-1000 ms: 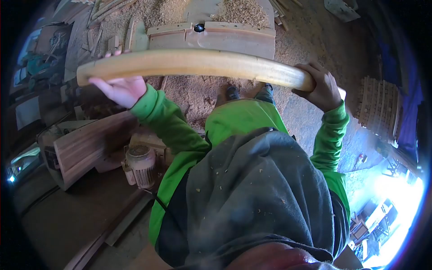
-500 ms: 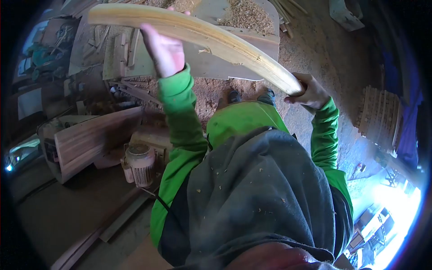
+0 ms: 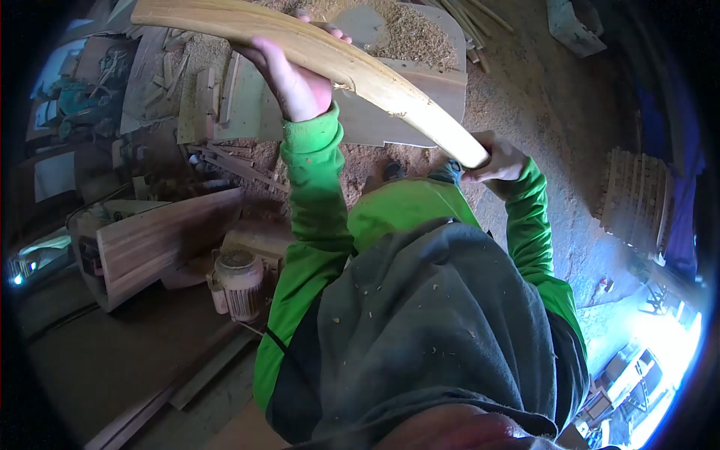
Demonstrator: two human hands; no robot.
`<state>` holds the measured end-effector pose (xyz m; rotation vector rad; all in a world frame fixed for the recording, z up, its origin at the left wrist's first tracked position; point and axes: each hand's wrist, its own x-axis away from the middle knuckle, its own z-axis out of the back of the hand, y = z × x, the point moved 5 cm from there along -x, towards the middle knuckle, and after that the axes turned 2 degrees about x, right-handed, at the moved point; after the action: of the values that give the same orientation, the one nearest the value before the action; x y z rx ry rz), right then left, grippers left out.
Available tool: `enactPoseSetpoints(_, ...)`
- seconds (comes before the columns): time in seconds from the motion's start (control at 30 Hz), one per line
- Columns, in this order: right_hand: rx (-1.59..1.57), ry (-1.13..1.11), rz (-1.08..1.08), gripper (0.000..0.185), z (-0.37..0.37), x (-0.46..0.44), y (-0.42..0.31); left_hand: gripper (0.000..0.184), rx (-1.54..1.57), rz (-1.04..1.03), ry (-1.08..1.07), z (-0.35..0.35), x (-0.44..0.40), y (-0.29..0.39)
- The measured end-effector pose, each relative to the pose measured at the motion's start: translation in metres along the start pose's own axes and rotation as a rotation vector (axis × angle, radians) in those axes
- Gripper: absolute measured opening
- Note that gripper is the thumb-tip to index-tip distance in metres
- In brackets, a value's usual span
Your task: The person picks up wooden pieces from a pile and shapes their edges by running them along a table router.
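A long, curved wooden piece (image 3: 300, 46) stretches across the top of the view, held up in front of me. Its surface is smooth and pale, with a rough torn splinter spot near the middle. My left hand (image 3: 296, 84) supports it from beneath, thumb on the near edge and fingertips showing past the far edge. At the lower right end, my right hand (image 3: 499, 157) is wrapped around the tip. Part of my right hand's fingers is hidden behind the wood.
Beneath the wood is a board-topped table (image 3: 352, 120) with wood shavings (image 3: 420, 37) and offcuts. To the left stand an electric motor (image 3: 240, 281) and a slanted wooden panel (image 3: 169, 240). Stacked wood (image 3: 636, 199) is at right; a pale container (image 3: 574, 26) sits at upper right.
The curved wooden piece has rolled to show more of its broad face, and its right end has moved down and left. My left hand has shifted right and closed around it.
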<state>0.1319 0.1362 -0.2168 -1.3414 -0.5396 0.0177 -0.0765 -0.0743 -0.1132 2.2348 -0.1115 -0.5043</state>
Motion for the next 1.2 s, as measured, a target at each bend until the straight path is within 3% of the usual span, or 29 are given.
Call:
enactPoseSetpoints(0.03, 0.052, 0.053, 0.034, 0.061, 0.002, -0.005, -0.002, 0.070, -0.034, 0.012, 0.099, -0.002, -0.003, 0.002)
enactPoseSetpoints(0.1, 0.159, 0.154, 0.103, 0.063, 0.002, -0.020, 0.006, 0.069, -0.047, -0.036, 0.002, -0.012, -0.019, 0.010)
enactPoseSetpoints(0.13, 0.060, 0.204, 0.121, 0.065, 0.002, -0.027, 0.009, 0.068, -0.079, -0.052, -0.051, -0.013, -0.028, 0.013)
enactPoseSetpoints(0.17, 0.235, 0.308, 0.337, 0.061, 0.007, -0.032, 0.010, 0.067, -0.113, -0.069, -0.097, -0.016, -0.035, 0.018)
enactPoseSetpoints(0.2, 0.338, 0.378, 0.266, 0.058, 0.011, -0.028, -0.003, 0.061, -0.213, -0.163, 0.017, -0.044, -0.029, 0.034)
enactPoseSetpoints(0.23, 0.444, 0.443, 0.197, 0.055, 0.014, -0.018, -0.021, 0.030, 0.089, -0.299, -0.300, -0.044, -0.035, 0.033)
enactPoseSetpoints(0.27, 0.511, 0.497, 0.238, 0.053, 0.018, -0.004, -0.042, 0.030, -0.155, -0.147, -0.268, -0.069, -0.025, 0.051)
enactPoseSetpoints(0.3, 0.577, 0.549, 0.283, 0.050, 0.021, 0.014, -0.066, 0.025, -0.146, -0.457, -0.497, -0.098, -0.039, 0.062)
enactPoseSetpoints(0.4, 0.896, 0.787, 0.408, 0.047, 0.016, 0.085, -0.160, 0.036, -0.305, -0.635, -0.734, -0.150, -0.030, 0.031)
enactPoseSetpoints(0.47, 1.027, 1.001, 0.537, 0.054, 0.016, 0.116, -0.180, 0.057, -0.649, -0.606, -0.892, -0.160, -0.002, -0.030)
enactPoseSetpoints(0.5, 1.072, 1.104, 0.562, 0.060, 0.020, 0.124, -0.183, 0.058, -0.829, -0.537, -1.011, -0.163, 0.018, -0.049)
enactPoseSetpoints(0.57, 1.466, 1.017, 0.333, 0.070, 0.029, 0.113, -0.172, 0.063, -1.020, -0.207, -1.305, -0.168, 0.056, -0.079)
enactPoseSetpoints(0.63, 1.666, 0.852, 0.112, 0.082, 0.049, 0.109, -0.126, 0.066, -1.007, -0.251, -1.329, -0.166, 0.089, -0.125)
enactPoseSetpoints(0.73, 1.255, 0.702, -0.034, 0.069, 0.061, 0.110, -0.044, 0.060, -0.929, -0.451, -1.233, -0.157, 0.152, -0.230)
enactPoseSetpoints(0.77, 1.157, 0.687, -0.089, 0.065, 0.061, 0.117, -0.018, 0.058, -0.882, -0.405, -1.254, -0.160, 0.163, -0.248)
enactPoseSetpoints(0.83, 1.199, 0.650, -0.193, 0.057, 0.062, 0.132, 0.013, 0.058, -0.988, 0.007, -1.557, -0.170, 0.166, -0.234)
enactPoseSetpoints(0.87, 1.171, 0.663, -0.244, 0.056, 0.062, 0.137, 0.018, 0.061, -0.984, 0.032, -1.514, -0.171, 0.186, -0.269)
enactPoseSetpoints(0.97, 1.039, 0.674, -0.340, 0.054, 0.065, 0.156, 0.044, 0.061, -0.903, 0.003, -1.470, -0.184, 0.193, -0.256)
enactPoseSetpoints(1.0, 1.024, 0.662, -0.361, 0.054, 0.066, 0.162, 0.051, 0.057, -0.913, -0.203, -1.331, -0.183, 0.196, -0.251)
enactPoseSetpoints(1.1, 0.971, 0.636, -0.340, 0.053, 0.076, 0.178, 0.093, 0.047, -0.782, -0.174, -1.007, -0.163, 0.171, -0.218)
enactPoseSetpoints(1.17, 0.923, 0.572, -0.390, 0.053, 0.079, 0.181, 0.115, 0.032, -0.614, 0.073, -0.677, -0.111, 0.152, -0.218)
enactPoseSetpoints(1.2, 0.880, 0.591, -0.312, 0.050, 0.081, 0.181, 0.123, 0.025, -0.692, 0.183, -0.488, -0.077, 0.141, -0.208)
